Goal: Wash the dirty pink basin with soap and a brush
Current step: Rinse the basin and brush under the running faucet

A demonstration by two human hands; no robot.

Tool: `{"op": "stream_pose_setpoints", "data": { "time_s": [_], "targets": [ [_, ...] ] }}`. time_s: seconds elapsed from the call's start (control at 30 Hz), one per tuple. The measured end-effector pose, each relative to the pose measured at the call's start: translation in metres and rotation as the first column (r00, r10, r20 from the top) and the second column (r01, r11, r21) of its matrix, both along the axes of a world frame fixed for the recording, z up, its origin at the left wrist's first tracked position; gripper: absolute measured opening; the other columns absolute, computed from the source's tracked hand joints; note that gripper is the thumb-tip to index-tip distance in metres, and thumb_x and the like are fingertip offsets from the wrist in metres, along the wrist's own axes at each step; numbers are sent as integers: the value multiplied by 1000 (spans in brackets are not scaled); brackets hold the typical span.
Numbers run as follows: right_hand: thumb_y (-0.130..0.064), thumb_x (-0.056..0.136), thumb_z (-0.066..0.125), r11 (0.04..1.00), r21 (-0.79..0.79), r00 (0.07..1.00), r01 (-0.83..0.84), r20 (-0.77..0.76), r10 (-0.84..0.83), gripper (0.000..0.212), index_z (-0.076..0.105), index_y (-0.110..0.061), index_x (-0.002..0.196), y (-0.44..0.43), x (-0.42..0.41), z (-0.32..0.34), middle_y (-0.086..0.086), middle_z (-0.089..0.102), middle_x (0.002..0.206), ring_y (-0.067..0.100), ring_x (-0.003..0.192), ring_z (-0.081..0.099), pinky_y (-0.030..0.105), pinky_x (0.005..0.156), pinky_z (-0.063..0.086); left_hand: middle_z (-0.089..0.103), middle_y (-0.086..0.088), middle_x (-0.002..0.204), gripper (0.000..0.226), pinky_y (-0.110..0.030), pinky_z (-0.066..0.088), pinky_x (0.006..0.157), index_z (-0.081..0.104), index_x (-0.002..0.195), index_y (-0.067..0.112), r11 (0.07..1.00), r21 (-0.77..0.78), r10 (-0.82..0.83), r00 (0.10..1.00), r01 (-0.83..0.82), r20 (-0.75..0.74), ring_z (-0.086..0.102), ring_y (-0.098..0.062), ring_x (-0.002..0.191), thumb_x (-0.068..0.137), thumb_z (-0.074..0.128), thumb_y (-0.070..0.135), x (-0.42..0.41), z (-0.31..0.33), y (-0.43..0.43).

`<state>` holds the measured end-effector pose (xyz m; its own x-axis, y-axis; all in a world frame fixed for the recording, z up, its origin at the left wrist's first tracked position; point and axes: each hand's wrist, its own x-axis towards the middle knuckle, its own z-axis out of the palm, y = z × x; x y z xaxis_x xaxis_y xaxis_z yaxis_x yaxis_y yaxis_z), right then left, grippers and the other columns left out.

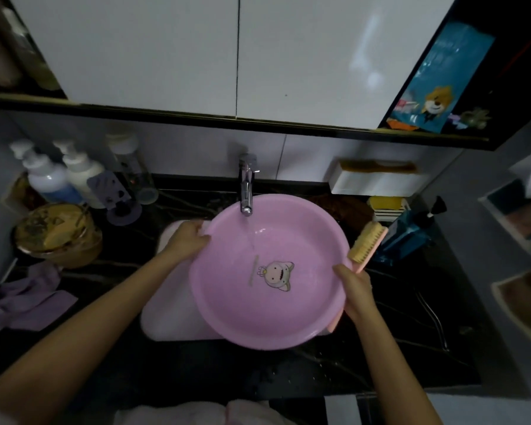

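Note:
The pink basin [288, 314], with a cartoon picture on its bottom, is held over the white sink [172, 314] under the chrome tap [246, 191]. A thin stream of water falls from the tap into the basin. My left hand [188, 240] grips the basin's far left rim. My right hand [354, 289] holds the right rim and also grips the pink handle of a scrub brush [367, 245], whose pale bristles point up and left beside the rim.
Pump bottles [48, 176] and a lidded bowl [57, 234] stand on the dark counter at the left, above a purple cloth [28, 299]. A white box [377, 182], a yellow sponge [385, 202] and a blue bottle [411, 231] sit at the right. A cabinet hangs overhead.

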<state>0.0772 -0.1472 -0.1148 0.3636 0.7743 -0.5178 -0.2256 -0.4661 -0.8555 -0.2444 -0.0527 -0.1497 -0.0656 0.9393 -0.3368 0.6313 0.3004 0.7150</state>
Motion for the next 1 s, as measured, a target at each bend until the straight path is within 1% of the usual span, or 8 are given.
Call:
{"op": "stream_pose_setpoints", "data": {
  "time_s": [0.07, 0.17, 0.33, 0.43, 0.57, 0.8, 0.9, 1.0],
  "targets": [
    [1, 85, 55, 998, 12, 998, 62, 7, -62, 20, 59, -14, 97, -6, 9, 6, 9, 63, 93, 25, 85, 62, 36, 70, 52, 32, -18, 148, 62, -25, 23, 110, 32, 143, 1, 955, 276, -97, 993, 111, -63, 31, -28, 138, 86, 58, 5, 24, 17, 23],
    [1, 85, 55, 994, 35, 993, 106, 55, -108, 19, 57, -14, 96, -16, 14, 16, 8, 62, 91, 23, 84, 61, 34, 69, 51, 20, -14, 155, 73, -34, 19, 115, 15, 150, 6, 792, 538, -193, 955, 288, -227, 20, -27, 143, 89, 56, 9, 55, 48, 53],
    [0, 87, 55, 992, 119, 973, 37, 221, -63, 22, 54, -21, 89, -23, 16, 32, 4, 60, 89, 19, 82, 59, 32, 69, 50, 46, -13, 138, 62, -39, 44, 98, 24, 147, 11, 727, 549, -248, 904, 412, -350, 50, -28, 118, 92, 52, 17, 74, 51, 76],
    [0, 87, 55, 990, 143, 960, 2, 275, -42, 20, 57, -20, 90, -23, 17, 38, 4, 61, 90, 18, 84, 60, 31, 70, 50, 57, -14, 123, 55, -37, 46, 83, 35, 143, 8, 668, 610, -204, 893, 427, -401, 56, -31, 104, 91, 52, 18, 70, 49, 78],
    [0, 86, 56, 986, 166, 944, -5, 327, -50, 23, 56, -23, 85, -23, 19, 47, 1, 61, 86, 16, 80, 60, 27, 66, 49, 44, -16, 143, 56, -42, 37, 103, 37, 142, 5, 594, 575, -251, 809, 563, -532, 45, -33, 128, 90, 53, 18, 62, 39, 79],
    [2, 85, 57, 978, 185, 896, -96, 443, 4, 19, 56, -16, 87, -23, 17, 65, -3, 59, 80, 11, 74, 57, 25, 67, 48, 16, -10, 157, 69, -40, 8, 116, 14, 150, 8, 651, 452, -260, 738, 610, -622, 16, -22, 145, 94, 48, 28, 59, 41, 73],
    [2, 84, 57, 971, 202, 863, -128, 505, 9, 21, 56, -19, 80, -17, 16, 78, -3, 58, 77, 10, 70, 56, 23, 63, 47, 7, -9, 158, 74, -42, 2, 117, 6, 150, 7, 675, 489, -252, 796, 552, -551, 6, -20, 146, 93, 49, 27, 61, 31, 49],
    [3, 83, 57, 968, 219, 857, -121, 515, -9, 15, 58, -12, 85, -14, 20, 86, -2, 58, 75, 11, 69, 56, 22, 61, 45, 25, -16, 152, 68, -44, 17, 114, 27, 147, 7, 670, 612, -211, 898, 420, -386, 23, -29, 140, 86, 57, 12, 56, 12, 9]
  ]
}}
